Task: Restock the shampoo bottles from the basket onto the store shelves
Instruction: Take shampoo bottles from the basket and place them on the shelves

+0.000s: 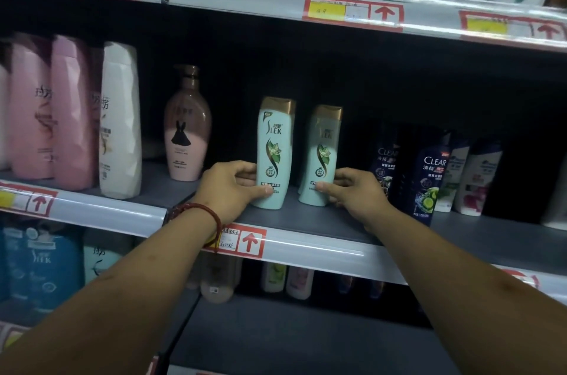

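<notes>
Both green bottles stand upright on the middle shelf (306,218). The left hand (228,184) has its fingers clamped on the left bottle (274,153); the right hand (356,190) grips the right bottle (322,156). This looks like placing: next, probably square them and let go.

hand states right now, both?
Left hand: grips the left green bottle.
Right hand: grips the right green bottle.

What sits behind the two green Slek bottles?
Only the shelf's dark back shows above and between the left bottle and right bottle. Anything directly behind them is hidden by the bottles themselves.
</notes>
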Action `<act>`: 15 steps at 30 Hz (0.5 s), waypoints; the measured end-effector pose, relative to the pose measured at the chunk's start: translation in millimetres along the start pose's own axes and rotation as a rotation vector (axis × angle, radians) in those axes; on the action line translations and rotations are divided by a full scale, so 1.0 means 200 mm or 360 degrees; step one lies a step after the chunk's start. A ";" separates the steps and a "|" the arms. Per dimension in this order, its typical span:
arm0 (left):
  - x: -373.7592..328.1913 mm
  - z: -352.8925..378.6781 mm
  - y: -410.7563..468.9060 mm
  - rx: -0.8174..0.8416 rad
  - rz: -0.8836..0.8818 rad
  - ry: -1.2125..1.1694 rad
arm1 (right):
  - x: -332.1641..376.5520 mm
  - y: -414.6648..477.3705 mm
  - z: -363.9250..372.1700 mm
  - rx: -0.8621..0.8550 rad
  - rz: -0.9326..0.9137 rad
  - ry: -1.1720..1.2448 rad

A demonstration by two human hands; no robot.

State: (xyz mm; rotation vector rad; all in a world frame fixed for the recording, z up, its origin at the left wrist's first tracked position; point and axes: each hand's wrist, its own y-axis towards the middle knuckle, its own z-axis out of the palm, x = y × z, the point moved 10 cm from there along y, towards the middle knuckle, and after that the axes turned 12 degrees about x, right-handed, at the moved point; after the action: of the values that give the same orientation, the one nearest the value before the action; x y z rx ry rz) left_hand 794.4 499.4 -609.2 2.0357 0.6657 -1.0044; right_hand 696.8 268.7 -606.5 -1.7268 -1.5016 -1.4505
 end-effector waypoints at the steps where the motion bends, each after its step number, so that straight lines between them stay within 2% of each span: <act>1: 0.00 0.00 0.00 -0.0005 -0.0001 0.0009 | 0.00 0.00 0.00 -0.0006 0.0001 -0.0013; 7: 0.00 0.00 -0.01 -0.0006 -0.0027 0.0026 | -0.03 0.01 -0.01 0.0000 0.0073 -0.0145; 11: -0.01 0.01 -0.02 0.0008 -0.0061 0.0030 | -0.05 -0.01 0.01 0.0123 0.0221 -0.0359; 15: -0.03 0.01 -0.04 0.0056 -0.0208 0.0160 | -0.01 -0.09 0.03 0.0241 0.0248 -0.0417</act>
State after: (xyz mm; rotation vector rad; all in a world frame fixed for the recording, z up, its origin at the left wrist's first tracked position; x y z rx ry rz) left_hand 783.5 501.6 -608.5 2.1065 0.8486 -0.9989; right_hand 683.8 279.2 -615.2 -1.9483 -1.5220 -1.0378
